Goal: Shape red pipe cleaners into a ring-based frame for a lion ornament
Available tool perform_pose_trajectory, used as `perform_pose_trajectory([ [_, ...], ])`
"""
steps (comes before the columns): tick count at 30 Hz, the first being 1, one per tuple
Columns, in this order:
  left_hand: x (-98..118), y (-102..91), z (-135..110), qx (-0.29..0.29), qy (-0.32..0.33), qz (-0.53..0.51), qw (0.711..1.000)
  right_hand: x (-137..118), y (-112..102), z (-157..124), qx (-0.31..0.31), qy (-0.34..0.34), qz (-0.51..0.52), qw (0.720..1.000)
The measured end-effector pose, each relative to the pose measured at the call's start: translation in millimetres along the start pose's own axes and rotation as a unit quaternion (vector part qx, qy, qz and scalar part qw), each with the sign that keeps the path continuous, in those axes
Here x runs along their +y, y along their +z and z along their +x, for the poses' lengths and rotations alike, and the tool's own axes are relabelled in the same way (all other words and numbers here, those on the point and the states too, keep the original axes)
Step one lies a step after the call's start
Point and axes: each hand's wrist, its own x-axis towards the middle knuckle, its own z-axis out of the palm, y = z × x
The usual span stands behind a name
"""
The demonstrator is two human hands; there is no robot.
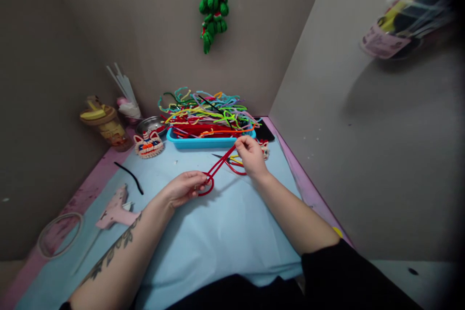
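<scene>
A red pipe cleaner (217,166) is stretched between my two hands, with a round loop at its lower end. My left hand (189,187) pinches it close to the loop, over the middle of the blue cloth. Up and to the right, my right hand (250,155) has thumb and fingertips closed on the far ends of the doubled strands. Scissors (236,170) with red handles lie on the cloth behind the strands, partly covered by my right hand. Just beyond that hand sits a blue tray (210,143) heaped with many-coloured pipe cleaners (218,114).
A pink glue gun (116,209) and a black pipe cleaner (131,178) lie at the left. Behind them are a lion-face piece (148,145), a metal bowl (151,125) and a brown-yellow cup (109,128). A dark phone-like slab (266,131) rests right of the tray. Walls enclose the table.
</scene>
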Motion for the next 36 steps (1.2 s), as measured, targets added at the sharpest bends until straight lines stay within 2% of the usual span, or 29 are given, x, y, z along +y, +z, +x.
perform_pose_trajectory([
  [6, -0.4, 1.6, 0.7, 0.001, 0.029, 0.04, 0.999, 3.1, 0.6, 0.9, -0.022, 0.034, 0.097, 0.994],
  [16, -3.6, 2.0, 6.4, 0.034, 0.06, 0.037, 0.997, 1.7, 0.4, 2.4, -0.006, 0.044, 0.114, 0.993],
  [28, -5.8, 2.5, 9.2, 0.043, 0.072, 0.062, 0.995, -2.0, 0.1, 3.2, -0.007, 0.059, 0.151, 0.987],
  [36, -7.1, 0.8, 11.3, 0.045, 0.134, 0.055, 0.988, -15.8, 2.2, 4.7, 0.005, 0.111, 0.21, 0.971],
])
